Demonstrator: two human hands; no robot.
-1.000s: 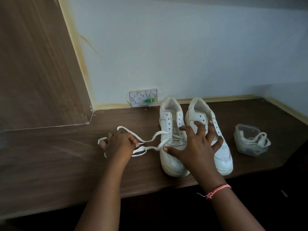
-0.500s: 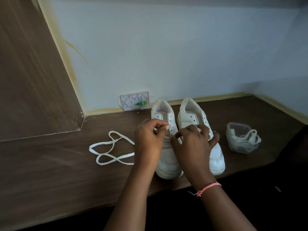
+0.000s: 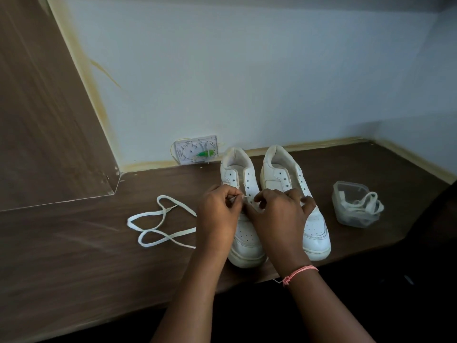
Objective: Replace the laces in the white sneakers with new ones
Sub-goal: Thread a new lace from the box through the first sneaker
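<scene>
Now the flat white old lace (image 3: 160, 225) lies dropped on the dark wooden desk (image 3: 74, 243), and both the left hand (image 3: 218, 214) and the right hand (image 3: 278, 214) pinch at the eyelets of the left white leather sneaker (image 3: 243, 219), so unlacing looks nearly finished.

Two bare forearms enter from the bottom of the frame, with no sleeves in view on either. The right hand (image 3: 277, 214) carries a thin pink cord bracelet (image 3: 300, 273) at the wrist, lower centre-right of the frame, knotted on its left side with a short pale thread end trailing out. The left hand (image 3: 218, 214), at centre, wears nothing.
</scene>
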